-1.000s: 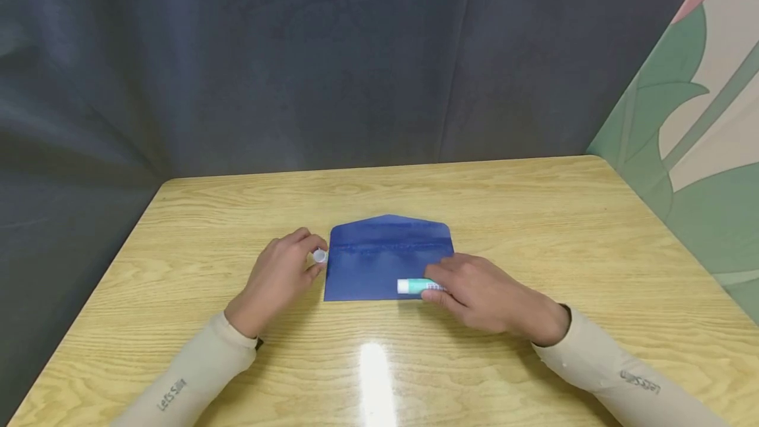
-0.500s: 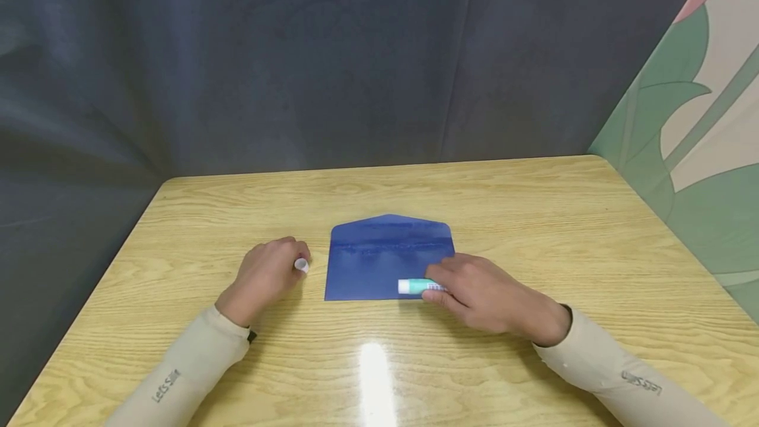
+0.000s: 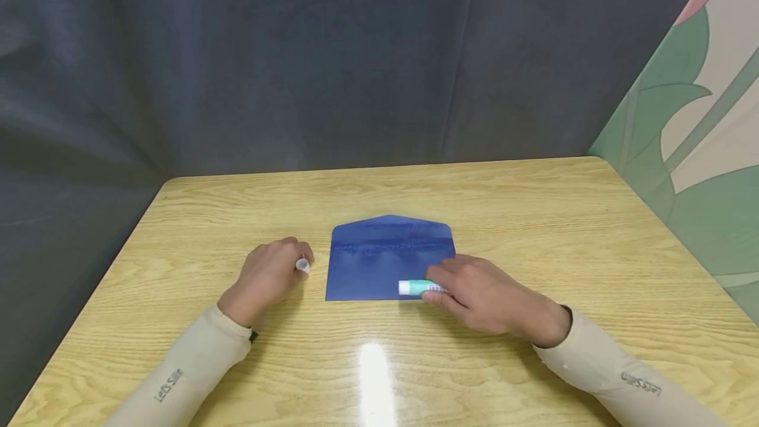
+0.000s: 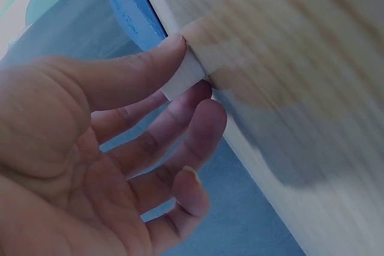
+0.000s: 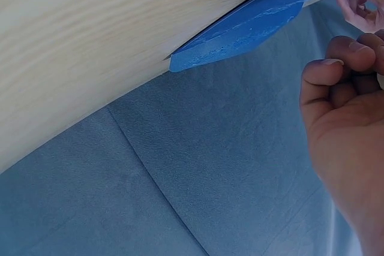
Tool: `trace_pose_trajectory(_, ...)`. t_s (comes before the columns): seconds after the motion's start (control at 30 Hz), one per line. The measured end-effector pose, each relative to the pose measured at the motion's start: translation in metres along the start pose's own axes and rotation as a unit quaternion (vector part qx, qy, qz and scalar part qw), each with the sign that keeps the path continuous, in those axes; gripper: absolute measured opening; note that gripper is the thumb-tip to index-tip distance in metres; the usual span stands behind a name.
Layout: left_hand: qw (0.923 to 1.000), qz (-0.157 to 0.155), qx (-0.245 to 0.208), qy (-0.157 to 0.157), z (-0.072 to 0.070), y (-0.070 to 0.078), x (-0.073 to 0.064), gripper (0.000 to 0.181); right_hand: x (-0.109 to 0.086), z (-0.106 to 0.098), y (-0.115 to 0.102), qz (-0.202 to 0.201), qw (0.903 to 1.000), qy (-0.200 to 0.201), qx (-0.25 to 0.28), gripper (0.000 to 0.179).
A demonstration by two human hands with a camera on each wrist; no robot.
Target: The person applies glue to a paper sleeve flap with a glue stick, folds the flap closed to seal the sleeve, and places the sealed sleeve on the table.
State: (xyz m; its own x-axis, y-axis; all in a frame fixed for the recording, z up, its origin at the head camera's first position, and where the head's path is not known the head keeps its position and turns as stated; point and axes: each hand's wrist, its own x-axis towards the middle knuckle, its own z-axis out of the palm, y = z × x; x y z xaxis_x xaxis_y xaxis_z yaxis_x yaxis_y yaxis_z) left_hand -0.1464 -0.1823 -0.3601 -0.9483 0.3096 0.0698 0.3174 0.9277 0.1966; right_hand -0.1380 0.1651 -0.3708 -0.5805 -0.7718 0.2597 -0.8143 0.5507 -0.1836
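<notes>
- Our tabletop [image 3: 237, 209] bears the blue envelope [image 3: 367, 275], its open flap [image 3: 391, 229] pointing away; streaks [image 3: 403, 246] suggest a gluing step.
- Our right grip [image 3: 486, 296] holds the glue stick [image 3: 417, 287] over the envelope's lower right, long axis crosswise, white end leftward.
- Our left grip [image 3: 267, 273] pinches the white cap [image 3: 303, 265], left of the envelope; the next move probably calls for aligning cap and stick.

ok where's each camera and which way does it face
Head: on the head, facing forward and down at the table, envelope and glue stick; left hand, right hand and sleeves show.
Left wrist: on the left wrist, facing the white cap and envelope; left hand shows.
Right wrist: on the right wrist, facing the envelope and curtain; right hand and distant left hand show.
Wrist views share the envelope and left hand.
</notes>
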Motion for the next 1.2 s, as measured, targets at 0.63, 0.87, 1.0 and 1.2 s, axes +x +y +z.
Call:
trace_pose_trajectory(0.63, 0.9981, -0.044, 0.041, -0.013, 0.001, 0.009, -0.002, 0.043, 0.000, 0.001, 0.000, -0.001, 1.0000, 0.004, -0.002, 0.023)
trace_pose_trajectory(0.87, 0.9985, -0.035, 0.042, -0.006, 0.002, 0.020, -0.004, 0.064, -0.001, 0.001, 0.001, 0.004, 1.0000, 0.003, 0.002, 0.025)
trace_pose_trajectory(1.0, 0.9985, -0.007, 0.048, 0.025, 0.005, 0.028, -0.006, 0.066, -0.001, 0.001, 0.000, 0.004, 1.0000, 0.002, 0.004, 0.025)
trace_pose_trajectory(1.2, 0.9943, 0.083, -0.011, 0.065, 0.008, 0.047, -0.011, 0.050, 0.000, 0.001, 0.000, -0.001, 1.0000, 0.004, 0.004, 0.023)
